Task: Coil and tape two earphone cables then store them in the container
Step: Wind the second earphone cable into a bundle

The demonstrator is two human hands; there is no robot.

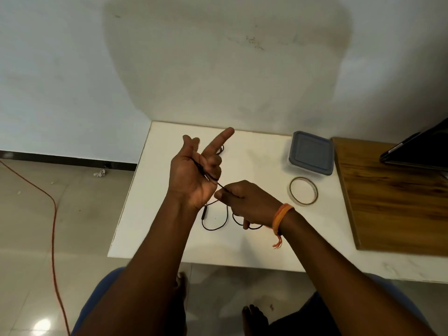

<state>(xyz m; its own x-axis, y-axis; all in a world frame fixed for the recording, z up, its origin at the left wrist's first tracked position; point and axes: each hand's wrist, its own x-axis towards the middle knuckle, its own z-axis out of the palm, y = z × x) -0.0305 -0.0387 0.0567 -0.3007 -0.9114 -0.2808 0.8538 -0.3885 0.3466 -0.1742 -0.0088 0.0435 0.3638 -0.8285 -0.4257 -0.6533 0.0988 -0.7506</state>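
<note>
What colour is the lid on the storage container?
Grey-blue lid on a clear container, best seen in the head view.

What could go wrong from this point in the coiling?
1. The earphone cable has only begun wrapping on the left hand; the slack lying looped on the white table may tangle as the right hand pulls it.
2. Few turns sit on the fingers, so they could slip off.
3. The container has its lid on, so storing needs a free hand.
</note>
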